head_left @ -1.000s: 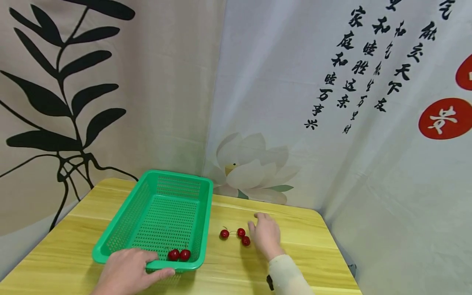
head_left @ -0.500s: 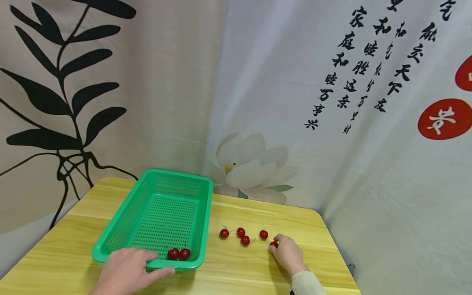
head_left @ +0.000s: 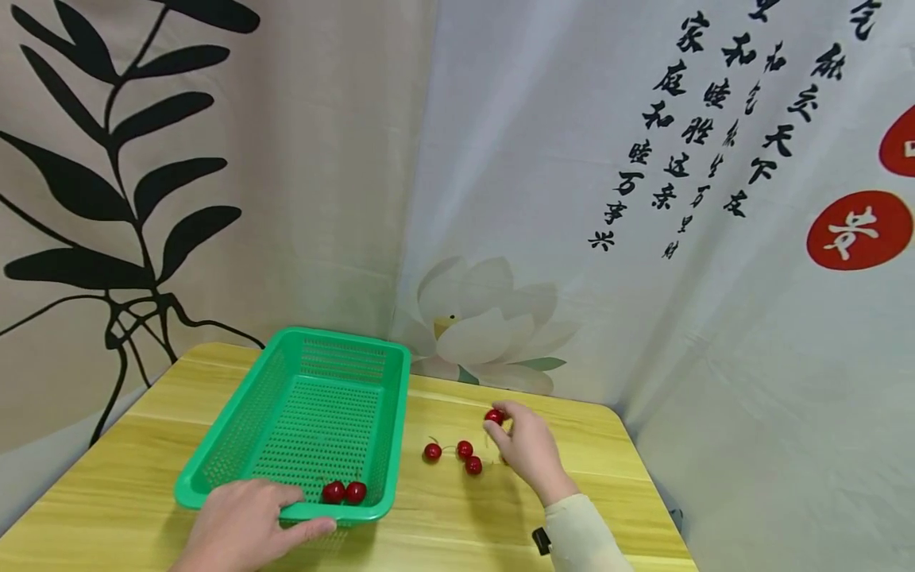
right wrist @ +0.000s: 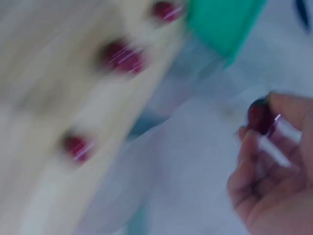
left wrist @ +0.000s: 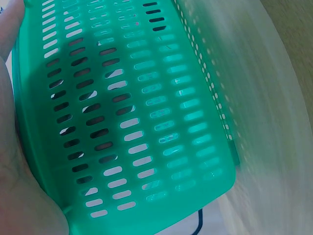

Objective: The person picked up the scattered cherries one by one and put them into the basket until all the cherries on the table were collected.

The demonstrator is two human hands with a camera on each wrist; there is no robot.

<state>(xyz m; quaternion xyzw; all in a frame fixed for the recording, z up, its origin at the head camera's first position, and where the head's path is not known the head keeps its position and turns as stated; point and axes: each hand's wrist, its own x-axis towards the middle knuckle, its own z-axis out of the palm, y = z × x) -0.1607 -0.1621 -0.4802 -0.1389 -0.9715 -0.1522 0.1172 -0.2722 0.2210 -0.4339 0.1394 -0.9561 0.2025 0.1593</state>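
Observation:
My left hand (head_left: 239,520) grips the near rim of a green plastic basket (head_left: 400,413), its thumb along the outside of the edge. The left wrist view shows the slotted wall of the basket (left wrist: 132,122) close up, with part of the hand at the left. Two red cherries (head_left: 333,492) lie inside at the near end. Over the table to the right, my right hand (head_left: 532,449) pinches a cherry (head_left: 494,416) between thumb and fingertips; the right wrist view shows that held cherry (right wrist: 260,116) too. Another cherry (head_left: 504,459) is mostly hidden behind this hand.
Three loose cherries (head_left: 465,450) lie between the basket and my right hand on the wooden table (head_left: 443,532). Hanging cloth (head_left: 343,199) with a printed plant and writing stands behind the table's far edge.
My right hand moved right to a cherry near the table's right part, took hold of it, then came back left and up with it. The left hand and basket stay put.

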